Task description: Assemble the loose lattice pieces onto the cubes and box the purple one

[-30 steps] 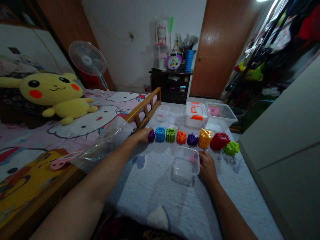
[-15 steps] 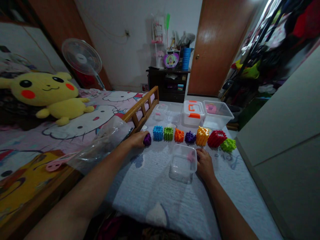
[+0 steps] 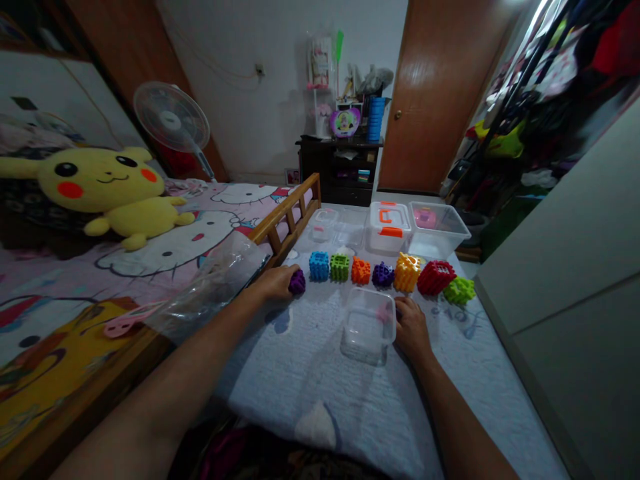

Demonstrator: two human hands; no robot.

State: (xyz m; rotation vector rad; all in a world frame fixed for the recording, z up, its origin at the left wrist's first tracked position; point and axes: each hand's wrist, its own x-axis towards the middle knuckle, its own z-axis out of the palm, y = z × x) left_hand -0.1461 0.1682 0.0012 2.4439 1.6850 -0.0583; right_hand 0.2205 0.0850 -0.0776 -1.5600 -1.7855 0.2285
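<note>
At the left end of a row of colored toy blocks, my left hand [image 3: 278,282] is closed around a purple block [image 3: 297,283] resting on the bed cover. My right hand [image 3: 411,321] grips the right side of a clear plastic box [image 3: 368,328], which stands open-topped and shows nothing inside. Beyond the box the row runs rightward: a blue block [image 3: 319,266], a green block [image 3: 339,267], an orange block [image 3: 361,271], a dark purple block [image 3: 383,275], a yellow block [image 3: 407,272], a red block [image 3: 437,277] and a lime block [image 3: 459,291].
Behind the row stand a lidded box with orange clasps [image 3: 389,227] and an open clear bin [image 3: 437,230] with something pink inside. A wooden rail [image 3: 285,220] borders the left side, beside a clear plastic bag [image 3: 210,287] and a yellow plush toy [image 3: 107,190].
The whole view has shifted slightly to the right in the picture. Both hands keep their places on the purple block and the clear box.
</note>
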